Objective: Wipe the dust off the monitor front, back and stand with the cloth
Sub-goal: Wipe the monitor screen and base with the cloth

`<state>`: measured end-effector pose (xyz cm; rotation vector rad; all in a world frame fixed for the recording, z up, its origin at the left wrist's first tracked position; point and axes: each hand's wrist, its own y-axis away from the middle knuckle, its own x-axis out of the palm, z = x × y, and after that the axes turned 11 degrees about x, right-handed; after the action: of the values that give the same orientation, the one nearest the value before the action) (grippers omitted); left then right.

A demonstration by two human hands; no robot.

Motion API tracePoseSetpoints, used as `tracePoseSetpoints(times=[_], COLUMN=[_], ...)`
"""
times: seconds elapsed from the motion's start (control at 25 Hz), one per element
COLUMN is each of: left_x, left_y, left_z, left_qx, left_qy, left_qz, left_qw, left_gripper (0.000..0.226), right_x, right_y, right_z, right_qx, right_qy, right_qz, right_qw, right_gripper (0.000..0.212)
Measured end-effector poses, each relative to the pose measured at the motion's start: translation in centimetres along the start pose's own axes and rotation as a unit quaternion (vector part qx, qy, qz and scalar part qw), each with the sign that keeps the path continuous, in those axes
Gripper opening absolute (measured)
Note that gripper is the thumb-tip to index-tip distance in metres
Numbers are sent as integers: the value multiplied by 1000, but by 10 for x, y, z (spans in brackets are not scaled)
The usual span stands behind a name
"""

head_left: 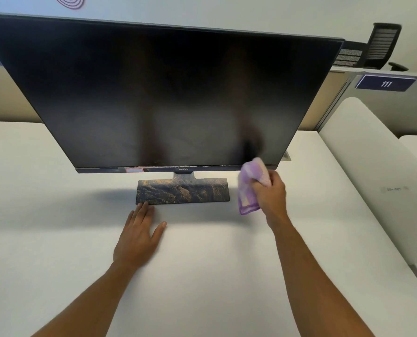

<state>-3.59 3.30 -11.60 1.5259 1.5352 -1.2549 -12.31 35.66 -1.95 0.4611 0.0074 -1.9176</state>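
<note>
Standing on the white desk (202, 276) in front of you is the monitor (163, 93), its dark screen switched off and tilted toward you, with a pale line of dust along the bottom edge of the glass. Its flat stand (182, 191) sits under the middle of the screen and is mottled with brownish dust over the black surface.

Your right hand (271, 193) grips the purple cloth (250, 184), fingers curled round a bunched part of it, while the loose end hangs down below your knuckles. The top of the cloth reaches the lower right part of the screen, at the bottom bezel; whether it actually presses on the glass you cannot tell, since that spot is blurred.

Your left hand (139, 234) lies flat on the desk, palm down, fingers straight and together, thumb spread to the side. Its fingertips (145, 206) touch the front left edge of the stand and hold nothing.

Behind the desk runs a low partition with a blue label (386, 83) reading 111, and a black mesh chair back (382, 45) shows above it on the right.
</note>
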Motion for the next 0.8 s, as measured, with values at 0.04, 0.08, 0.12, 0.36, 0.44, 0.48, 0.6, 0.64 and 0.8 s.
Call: tracePoseSetpoints(times=[0.04, 0.08, 0.12, 0.36, 0.44, 0.48, 0.6, 0.64, 0.8], left_x=[0, 0, 1, 4, 4, 5, 5, 5, 5], left_y=[0, 0, 0, 0, 1, 1, 0, 0, 1], left_z=[0, 0, 0, 2, 3, 4, 4, 4, 4], left_qx=[0, 0, -2, -2, 2, 3, 4, 6, 9], left_qy=[1, 3, 5, 1, 1, 0, -1, 0, 1], left_qz=[-1, -2, -3, -6, -3, -1, -1, -1, -3], left_qw=[1000, 1000, 1000, 1000, 1000, 1000, 1000, 1000, 1000], left_gripper=[73, 72, 72, 71, 72, 72, 75, 76, 77], right_x=[5, 8, 10, -8, -16, -19, -26, -27, -30], right_y=[3, 8, 13, 25, 28, 30, 32, 33, 33], right_z=[0, -2, -4, -23, -23, -23, -26, -27, -19], right_qx=[-14, -18, -18, 23, 73, 83, 51, 35, -3], right_qy=[9, 8, 4, 12, -52, -67, -33, -30, -49], right_qz=[24, 31, 23, -34, 5, 20, 48, 58, 107], right_qw=[1000, 999, 1000, 999, 996, 994, 997, 997, 993], right_gripper=[35, 39, 41, 44, 42, 41, 30, 28, 46])
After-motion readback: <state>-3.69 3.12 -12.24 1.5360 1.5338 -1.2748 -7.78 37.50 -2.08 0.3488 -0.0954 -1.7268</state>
